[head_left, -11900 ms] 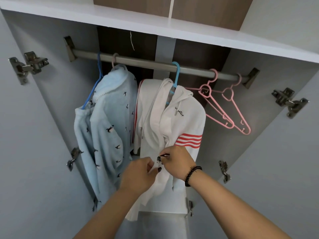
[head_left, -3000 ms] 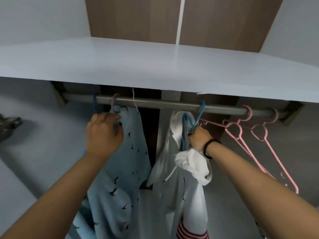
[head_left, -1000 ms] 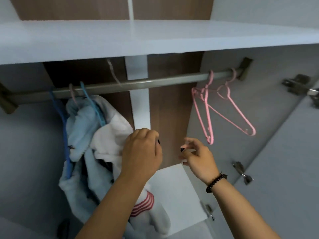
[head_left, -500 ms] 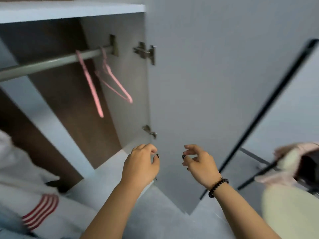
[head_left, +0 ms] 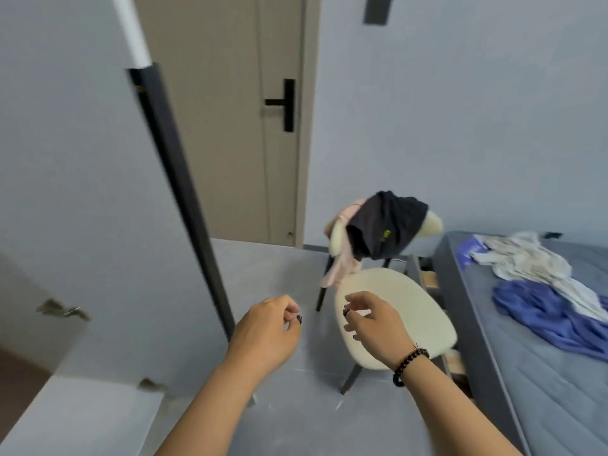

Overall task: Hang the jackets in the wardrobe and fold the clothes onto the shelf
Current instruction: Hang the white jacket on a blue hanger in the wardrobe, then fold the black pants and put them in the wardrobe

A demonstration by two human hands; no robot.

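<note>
Clothes for the task lie in two places around the cream chair (head_left: 394,311). Draped over the chair's backrest are a black garment (head_left: 385,225) and, partly under it and hanging down the backrest's left side, a pale pink garment (head_left: 339,258). To the right of the chair, on the grey bed (head_left: 543,373), lie a crumpled white garment (head_left: 526,261) and, nearer the camera, a blue garment (head_left: 552,314) that touches it. The chair seat is bare, and the chair stands just beside the bed's edge. Behind the chair is a beige room door (head_left: 230,126) with a black handle. Left of the chair, the open wardrobe door (head_left: 82,192) with its dark edge strip fills that side of the view, with hinges showing low on it.

Both forearms reach forward in front of the chair. The left hand (head_left: 266,334) hangs over the floor, its fingers loosely curled toward the thumb, holding nothing. The right hand (head_left: 371,320) hovers above the chair seat, fingers likewise loosely bent and empty; a black bead bracelet (head_left: 409,362) circles its wrist. The hands are near each other but apart.
</note>
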